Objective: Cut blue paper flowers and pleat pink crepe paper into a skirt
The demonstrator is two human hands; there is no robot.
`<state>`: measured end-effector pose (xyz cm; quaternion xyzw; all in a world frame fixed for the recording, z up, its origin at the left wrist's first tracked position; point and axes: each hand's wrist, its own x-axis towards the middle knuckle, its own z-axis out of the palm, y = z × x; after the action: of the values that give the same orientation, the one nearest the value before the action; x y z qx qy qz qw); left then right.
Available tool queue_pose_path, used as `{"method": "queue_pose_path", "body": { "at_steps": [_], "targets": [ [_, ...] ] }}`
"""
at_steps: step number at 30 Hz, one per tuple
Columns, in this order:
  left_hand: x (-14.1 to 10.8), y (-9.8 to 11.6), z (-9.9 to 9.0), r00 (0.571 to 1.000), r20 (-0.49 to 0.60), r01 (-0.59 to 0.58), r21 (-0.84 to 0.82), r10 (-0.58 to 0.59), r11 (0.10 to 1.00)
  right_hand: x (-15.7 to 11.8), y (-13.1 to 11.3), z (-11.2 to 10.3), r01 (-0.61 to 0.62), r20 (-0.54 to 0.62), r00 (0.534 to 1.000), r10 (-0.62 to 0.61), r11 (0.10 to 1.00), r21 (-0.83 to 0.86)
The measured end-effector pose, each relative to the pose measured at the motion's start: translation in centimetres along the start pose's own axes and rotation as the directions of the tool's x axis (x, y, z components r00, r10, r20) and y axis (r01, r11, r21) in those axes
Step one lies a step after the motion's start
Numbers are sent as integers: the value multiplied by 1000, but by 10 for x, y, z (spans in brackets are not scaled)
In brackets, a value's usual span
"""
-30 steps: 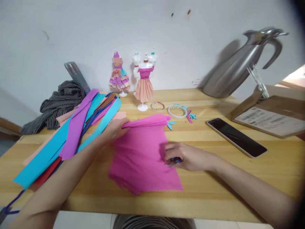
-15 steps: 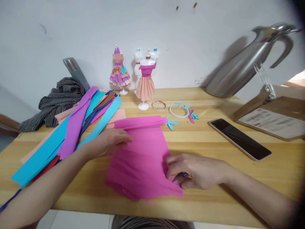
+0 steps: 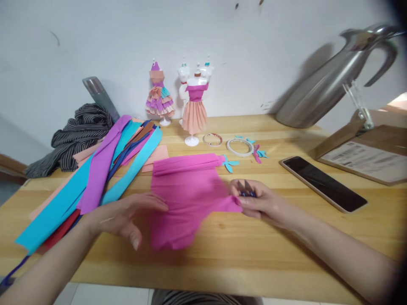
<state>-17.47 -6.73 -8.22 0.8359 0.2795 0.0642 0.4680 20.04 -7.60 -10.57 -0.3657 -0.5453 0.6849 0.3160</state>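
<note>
A bright pink sheet of crepe paper lies in front of me, its near part lifted and blurred by motion. My right hand pinches a corner of it between thumb and finger, right of the sheet. Small scissors are tucked in the same hand, with dark blades pointing up. My left hand is open at the sheet's left edge, thumb apart from the fingers; I cannot tell if the fingertips touch it. A folded pink crepe strip lies along the far edge, with small blue paper leaves by its right end.
Coloured crepe strips lie at left beside a striped cloth. Dress forms in paper dresses stand at the back. A tape roll, a bracelet, a phone, a cardboard box and a metal jug are around.
My right hand has turned over and moved up, lifting the near right corner of the pink sheet. My left hand has moved down and left, and its fingers have spread.
</note>
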Motion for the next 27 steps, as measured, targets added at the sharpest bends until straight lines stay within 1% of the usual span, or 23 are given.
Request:
{"method": "queue_pose_path", "body": {
  "at_steps": [2,3,4,6,7,9,10,12,14,17,20,23,25,27],
  "targets": [
    [3,1,-1,999,-11,48,-1,-48,999,6,2,-1,-43,-127,990,68,981,189],
    [7,2,-1,996,-30,87,14,-86,996,9,2,-2,-52,-157,983,94,966,252],
    [12,4,1,990,-63,131,33,-129,991,12,2,-3,-59,-172,978,114,953,296],
    [25,6,5,964,-187,202,52,-189,978,18,2,-6,-66,-184,974,136,937,342],
    [32,7,8,937,-271,234,15,-222,972,21,2,-7,-58,-193,972,133,935,351],
    [44,5,13,862,-428,237,-133,-272,962,25,4,-11,-9,-218,972,86,944,331],
    [49,4,15,822,-485,213,-225,-299,951,27,6,-12,26,-224,974,44,953,301],
    [55,0,18,769,-535,131,-402,-349,906,30,11,-15,85,-218,975,-38,974,212],
    [56,-3,20,744,-526,91,-532,-412,842,31,15,-16,78,-231,972,-51,991,111],
    [55,-4,22,725,-493,101,-614,-481,783,31,20,-13,-5,-298,954,4,1000,-3],
    [55,-4,26,725,-481,76,-656,-493,751,29,20,-8,-62,-333,943,25,993,-99],
    [57,-4,32,733,-402,69,-759,-548,648,28,16,-6,-140,-349,935,56,965,-221],
    [58,-5,36,736,-345,78,-811,-582,580,27,13,-5,-182,-336,938,84,945,-273],
    [59,-7,38,741,-321,85,-827,-590,556,28,12,-4,-197,-328,939,100,941,-275]
  ]
}}
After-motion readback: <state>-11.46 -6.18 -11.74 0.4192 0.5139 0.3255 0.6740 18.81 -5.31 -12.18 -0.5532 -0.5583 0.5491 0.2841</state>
